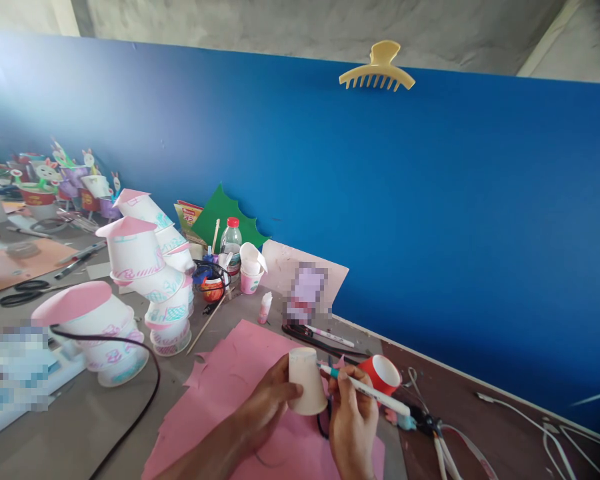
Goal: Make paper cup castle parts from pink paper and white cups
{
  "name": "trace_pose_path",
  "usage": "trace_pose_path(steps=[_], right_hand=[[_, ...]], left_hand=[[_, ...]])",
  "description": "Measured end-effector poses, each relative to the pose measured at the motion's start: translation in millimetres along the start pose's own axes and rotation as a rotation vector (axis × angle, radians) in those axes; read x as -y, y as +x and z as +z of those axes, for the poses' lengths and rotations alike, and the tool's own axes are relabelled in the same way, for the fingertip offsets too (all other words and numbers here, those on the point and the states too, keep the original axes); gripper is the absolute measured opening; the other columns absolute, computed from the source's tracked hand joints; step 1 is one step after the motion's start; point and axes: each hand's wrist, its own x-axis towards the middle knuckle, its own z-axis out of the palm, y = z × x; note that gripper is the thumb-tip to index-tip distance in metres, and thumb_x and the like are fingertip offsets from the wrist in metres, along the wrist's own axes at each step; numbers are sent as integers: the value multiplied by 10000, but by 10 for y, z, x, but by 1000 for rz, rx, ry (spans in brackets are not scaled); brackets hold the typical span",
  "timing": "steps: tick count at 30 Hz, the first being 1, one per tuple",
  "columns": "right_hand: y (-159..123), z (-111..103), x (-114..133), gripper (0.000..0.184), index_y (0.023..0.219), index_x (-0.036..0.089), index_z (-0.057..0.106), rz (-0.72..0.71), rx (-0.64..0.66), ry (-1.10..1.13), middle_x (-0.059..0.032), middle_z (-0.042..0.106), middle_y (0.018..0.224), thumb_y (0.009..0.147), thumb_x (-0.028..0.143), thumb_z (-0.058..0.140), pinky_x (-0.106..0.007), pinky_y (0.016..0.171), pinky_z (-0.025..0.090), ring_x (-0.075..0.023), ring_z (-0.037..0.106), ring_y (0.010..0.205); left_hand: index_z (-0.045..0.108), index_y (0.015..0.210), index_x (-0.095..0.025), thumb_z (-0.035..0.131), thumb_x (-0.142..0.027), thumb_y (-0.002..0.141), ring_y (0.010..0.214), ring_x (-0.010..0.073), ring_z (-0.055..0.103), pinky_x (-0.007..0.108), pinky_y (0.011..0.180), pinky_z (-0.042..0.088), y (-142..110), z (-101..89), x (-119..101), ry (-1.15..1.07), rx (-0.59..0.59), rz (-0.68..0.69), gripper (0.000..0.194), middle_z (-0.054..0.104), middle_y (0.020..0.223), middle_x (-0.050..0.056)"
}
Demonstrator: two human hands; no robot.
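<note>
My left hand (267, 407) is wrapped round a small white paper cup (306, 383), held upside down above the pink paper sheets (230, 393). My right hand (353, 427) grips a white marker pen (367, 390) with a teal tip, and the tip touches the cup's side. Just behind the pen lies a red paper cup (380, 373) on its side.
Stacks of decorated white and pink cups (150, 267) stand at the left, with a black cable (130, 373), scissors (23, 293), a water bottle (231, 243), a glue stick (265, 308) and a pen (330, 335). White wires (545, 433) lie at the right. A hair claw clip (377, 70) sits on the blue board.
</note>
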Motion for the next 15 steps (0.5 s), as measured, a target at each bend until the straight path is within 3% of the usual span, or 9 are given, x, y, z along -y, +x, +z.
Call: trace_pose_path(steps=[4, 10, 15], right_hand=[[-44, 1, 17, 275, 764, 199, 551, -40, 10, 7, 57, 518, 605, 788, 461, 631, -219, 512, 400, -104, 470, 527], [-131, 20, 105, 234, 775, 182, 600, -238, 89, -90, 2, 609, 670, 827, 409, 617, -221, 530, 448, -125, 557, 573], [-136, 26, 103, 204, 798, 188, 609, -271, 114, -86, -3, 626, 696, 838, 389, 613, -224, 547, 463, -138, 589, 609]], left_hand=[[599, 1162, -145, 720, -165, 627, 967, 282, 600, 380, 838, 433, 0, 12, 4, -19, -11, 6, 549, 677, 1012, 111], [606, 1146, -140, 762, -193, 619, 927, 254, 595, 336, 792, 424, -21, 44, -23, -2, -9, 15, 552, 676, 976, 105], [598, 1167, -146, 784, -213, 611, 950, 261, 583, 339, 810, 417, -12, 26, -9, -7, 3, 16, 590, 667, 992, 107]])
